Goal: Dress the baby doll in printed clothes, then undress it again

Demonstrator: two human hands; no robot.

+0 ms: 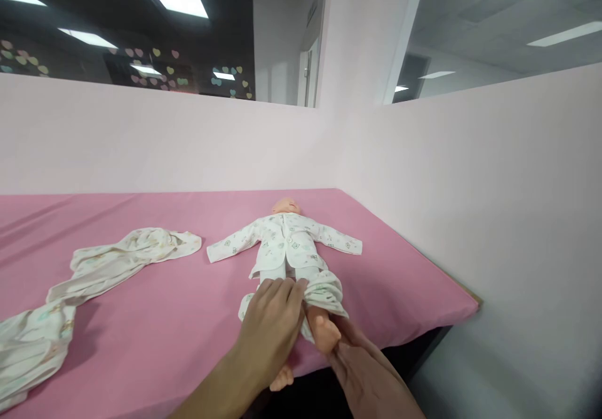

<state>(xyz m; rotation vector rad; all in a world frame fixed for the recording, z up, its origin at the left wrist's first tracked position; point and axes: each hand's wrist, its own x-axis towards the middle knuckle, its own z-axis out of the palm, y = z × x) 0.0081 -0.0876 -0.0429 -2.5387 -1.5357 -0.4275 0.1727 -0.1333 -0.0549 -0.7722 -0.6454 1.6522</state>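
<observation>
A baby doll (286, 206) lies on its back on the pink-covered table, arms spread. It wears a white printed jacket (285, 240). White printed baby pants (324, 290) are bunched around its legs, with one bare foot (325, 334) poking out. My left hand (277, 312) is closed over the pants between the legs, its fingertips partly hidden in the cloth. Beside that bare foot, my right hand (360, 369) curls round its outer side and heel, some fingers out of sight. The doll's other foot (282, 378) shows below my left wrist.
Crumpled white printed baby clothes (113, 265) lie on the left of the pink sheet (179, 331). Pale walls (188, 143) with windows border the table at the back and right. The table's front edge runs under my hands, and its corner (477, 303) is at right.
</observation>
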